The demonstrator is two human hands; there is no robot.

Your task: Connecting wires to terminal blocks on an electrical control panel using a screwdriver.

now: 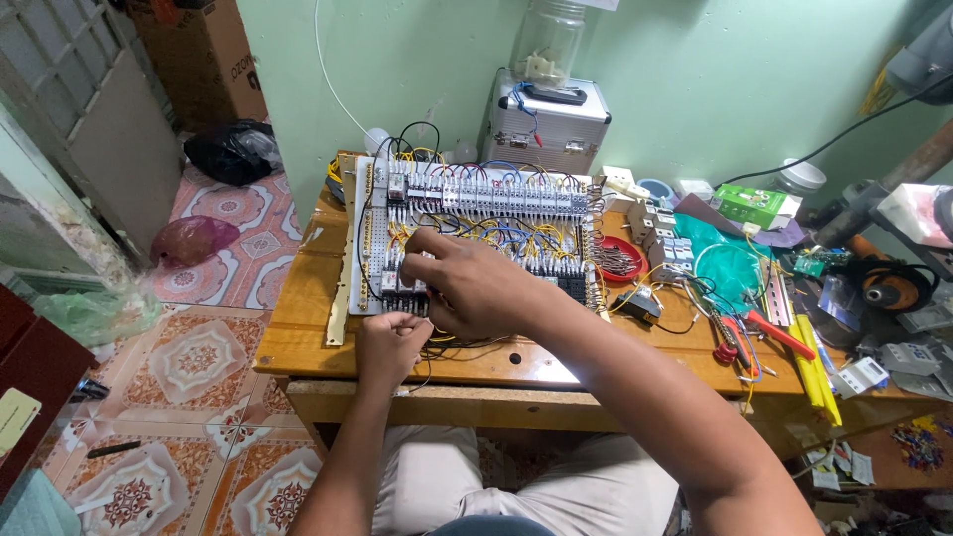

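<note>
Two hands, left hand (389,342) and right hand (475,283) (both curled), on the wired control panel (476,233).

Wiring panel (476,228) on table (298,337), metal case (546,124) behind, pliers (754,333) right.

Two hands are at work here, the left hand (389,342) and the right hand (475,288), both over one wired control panel (476,233) on one wooden tabletop (298,337). Behind the panel stands one metal case (546,124) with one clear jar (548,40) on top. To the right lie one red bowl (623,260), one green box (756,205), one pair of red-handled pliers (779,335) and one bundle of yellow strips (816,372). On the floor I count one black bag (230,151), one pink bag (194,238) and one cardboard box (204,55). The small grey modules are too many and too crowded to count.
</note>
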